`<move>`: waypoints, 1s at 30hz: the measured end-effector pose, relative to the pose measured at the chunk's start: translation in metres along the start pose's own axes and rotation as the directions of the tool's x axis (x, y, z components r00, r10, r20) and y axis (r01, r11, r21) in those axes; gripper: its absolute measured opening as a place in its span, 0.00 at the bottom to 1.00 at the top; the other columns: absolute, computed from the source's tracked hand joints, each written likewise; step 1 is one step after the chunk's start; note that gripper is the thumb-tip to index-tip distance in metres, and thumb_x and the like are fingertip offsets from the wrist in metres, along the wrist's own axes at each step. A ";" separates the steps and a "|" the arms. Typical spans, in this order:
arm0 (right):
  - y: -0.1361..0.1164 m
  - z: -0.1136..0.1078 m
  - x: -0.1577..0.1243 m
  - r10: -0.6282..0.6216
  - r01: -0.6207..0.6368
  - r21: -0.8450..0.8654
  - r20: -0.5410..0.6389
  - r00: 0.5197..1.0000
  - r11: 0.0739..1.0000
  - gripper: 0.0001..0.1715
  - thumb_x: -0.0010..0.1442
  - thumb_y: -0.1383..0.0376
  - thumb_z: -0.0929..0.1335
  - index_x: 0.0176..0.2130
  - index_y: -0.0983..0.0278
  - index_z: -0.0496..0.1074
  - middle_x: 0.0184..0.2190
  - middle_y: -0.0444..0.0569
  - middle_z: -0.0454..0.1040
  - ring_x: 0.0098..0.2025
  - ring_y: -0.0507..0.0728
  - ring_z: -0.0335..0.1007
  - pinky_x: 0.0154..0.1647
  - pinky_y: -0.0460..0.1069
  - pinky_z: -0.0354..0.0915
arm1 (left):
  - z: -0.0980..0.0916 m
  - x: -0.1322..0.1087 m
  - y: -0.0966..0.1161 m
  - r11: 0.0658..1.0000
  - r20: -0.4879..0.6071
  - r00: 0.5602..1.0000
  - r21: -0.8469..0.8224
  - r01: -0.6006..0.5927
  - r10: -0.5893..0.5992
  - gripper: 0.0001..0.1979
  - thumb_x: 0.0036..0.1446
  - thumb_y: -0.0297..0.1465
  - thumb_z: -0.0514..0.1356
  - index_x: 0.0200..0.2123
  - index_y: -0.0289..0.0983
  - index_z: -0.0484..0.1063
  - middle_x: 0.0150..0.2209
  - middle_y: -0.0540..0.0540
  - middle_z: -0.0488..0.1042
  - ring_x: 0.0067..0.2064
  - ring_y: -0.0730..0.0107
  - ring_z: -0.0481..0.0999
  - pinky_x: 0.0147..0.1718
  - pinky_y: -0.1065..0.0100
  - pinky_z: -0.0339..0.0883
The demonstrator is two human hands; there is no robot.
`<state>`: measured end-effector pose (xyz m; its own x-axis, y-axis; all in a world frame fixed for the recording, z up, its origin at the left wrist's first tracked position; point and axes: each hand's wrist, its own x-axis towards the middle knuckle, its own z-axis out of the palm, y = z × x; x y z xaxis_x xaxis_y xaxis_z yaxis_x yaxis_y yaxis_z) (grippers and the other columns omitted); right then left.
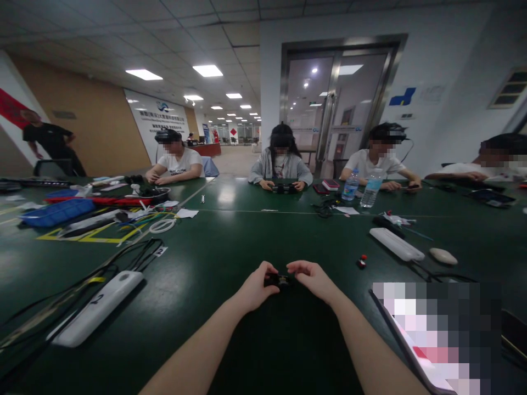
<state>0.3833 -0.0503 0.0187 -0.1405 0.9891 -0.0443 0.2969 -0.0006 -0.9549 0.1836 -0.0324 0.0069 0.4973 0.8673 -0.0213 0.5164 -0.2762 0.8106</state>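
Note:
Near the front middle of the green table, my left hand grips a small black object by its left side, thumb below and fingers above. A gold-coloured patch shows at the object's centre; its exact kind is too small to make out. To the right of it, my right hand is bent inward with thumb and fingers apart. Its fingertips are close to the object's right end, and I cannot tell whether they touch it. A small red and black item lies farther right on the table.
A white power bank-like case marked 2 with black cables lies left; another white case and a pale stone-like item lie right. A blurred screen device is front right. Blue tray, bottles and seated people are beyond.

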 end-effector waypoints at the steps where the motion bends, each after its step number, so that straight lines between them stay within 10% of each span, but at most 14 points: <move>1: -0.003 0.001 -0.002 -0.016 0.020 -0.078 0.044 0.999 0.997 0.18 0.47 0.70 0.63 0.40 0.60 0.71 0.37 0.46 0.72 0.37 0.55 0.66 0.39 0.52 0.60 | 0.000 0.000 0.000 1.000 0.002 1.000 0.003 -0.008 0.008 0.18 0.46 0.29 0.58 0.42 0.42 0.61 0.45 0.49 0.66 0.47 0.65 0.66 0.43 0.62 0.61; 18: -0.010 0.021 -0.006 -0.157 0.190 -0.432 0.111 0.981 0.882 0.11 0.48 0.62 0.67 0.36 0.56 0.71 0.35 0.44 0.69 0.38 0.56 0.64 0.39 0.51 0.60 | -0.007 0.003 -0.007 0.993 0.024 0.993 -0.028 -0.113 0.114 0.15 0.48 0.30 0.58 0.41 0.41 0.62 0.42 0.49 0.67 0.43 0.69 0.67 0.43 0.65 0.61; 30: 0.013 -0.003 0.010 0.043 0.023 0.219 -0.290 0.956 0.976 0.19 0.48 0.59 0.67 0.42 0.59 0.67 0.42 0.47 0.71 0.44 0.57 0.65 0.43 0.53 0.60 | -0.017 -0.002 -0.007 0.999 0.017 0.999 -0.028 -0.033 0.034 0.16 0.48 0.30 0.57 0.42 0.42 0.61 0.44 0.49 0.66 0.47 0.67 0.66 0.46 0.63 0.59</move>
<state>0.3889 -0.0405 0.0063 0.1524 0.9883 0.0020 0.0799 -0.0103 -0.9967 0.1672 -0.0255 0.0110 0.5265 0.8502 -0.0039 0.4797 -0.2933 0.8270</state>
